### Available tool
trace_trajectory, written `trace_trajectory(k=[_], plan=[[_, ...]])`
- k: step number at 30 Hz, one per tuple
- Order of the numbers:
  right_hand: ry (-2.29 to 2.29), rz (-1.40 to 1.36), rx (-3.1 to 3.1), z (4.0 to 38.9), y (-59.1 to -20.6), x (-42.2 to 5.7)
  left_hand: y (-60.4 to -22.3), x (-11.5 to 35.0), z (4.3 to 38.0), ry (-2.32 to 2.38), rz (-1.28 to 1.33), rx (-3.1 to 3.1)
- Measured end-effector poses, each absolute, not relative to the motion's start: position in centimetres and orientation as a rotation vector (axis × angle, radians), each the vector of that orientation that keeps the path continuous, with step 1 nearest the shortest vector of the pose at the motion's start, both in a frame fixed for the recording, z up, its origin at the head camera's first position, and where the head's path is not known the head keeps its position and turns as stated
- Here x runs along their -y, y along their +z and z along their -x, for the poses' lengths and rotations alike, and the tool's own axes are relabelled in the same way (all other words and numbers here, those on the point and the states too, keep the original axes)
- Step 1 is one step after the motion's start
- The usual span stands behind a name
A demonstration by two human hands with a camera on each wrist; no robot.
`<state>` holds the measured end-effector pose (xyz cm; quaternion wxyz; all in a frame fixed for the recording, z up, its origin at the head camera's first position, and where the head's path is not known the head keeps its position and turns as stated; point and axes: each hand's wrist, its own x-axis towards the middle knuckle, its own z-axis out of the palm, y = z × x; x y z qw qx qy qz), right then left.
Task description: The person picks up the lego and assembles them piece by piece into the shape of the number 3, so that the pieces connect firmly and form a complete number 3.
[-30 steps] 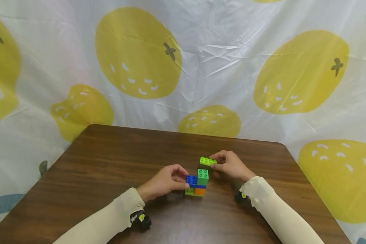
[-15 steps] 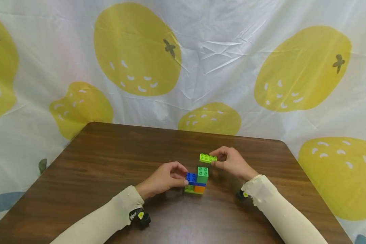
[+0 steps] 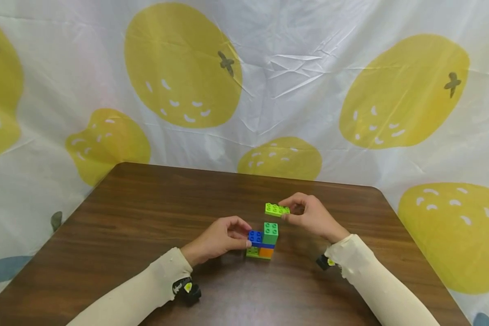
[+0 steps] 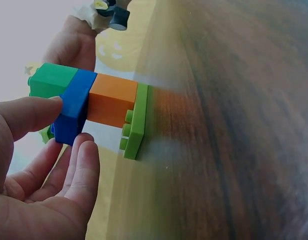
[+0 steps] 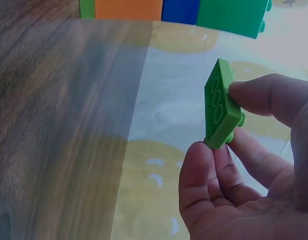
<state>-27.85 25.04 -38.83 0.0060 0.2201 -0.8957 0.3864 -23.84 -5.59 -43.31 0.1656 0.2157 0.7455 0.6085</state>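
On the table stands a small stack of toy building bricks: a lime base plate (image 4: 137, 125), an orange brick (image 4: 112, 101) on one end of it, a flat blue brick (image 4: 73, 112) across that, and a green brick (image 3: 270, 232) on the blue one's right half. My left hand (image 3: 222, 240) pinches the left end of the blue brick between thumb and fingers. Held in the air just behind and above the stack is a flat lime brick (image 5: 220, 104), studs up, its right end pinched by my right hand (image 3: 313, 218). It does not touch the stack.
The brown wooden table (image 3: 155, 208) reaches back to a white curtain (image 3: 285, 108) printed with yellow fruit. Black wrist cameras show below the left cuff (image 3: 187, 290) and the right cuff (image 3: 323, 261).
My right hand has risen slightly with the lime brick, which has shifted a little to the left. The left hand keeps its hold on the stack. The head view has tilted slightly.
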Motion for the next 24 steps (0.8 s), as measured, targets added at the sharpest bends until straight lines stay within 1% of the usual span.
trace_trajectory(k=[24], plan=[[1.257,-0.800,2.731,25.6,-37.0,-24.3,-43.5,5.6,23.9,1.722,-0.602,-2.125]])
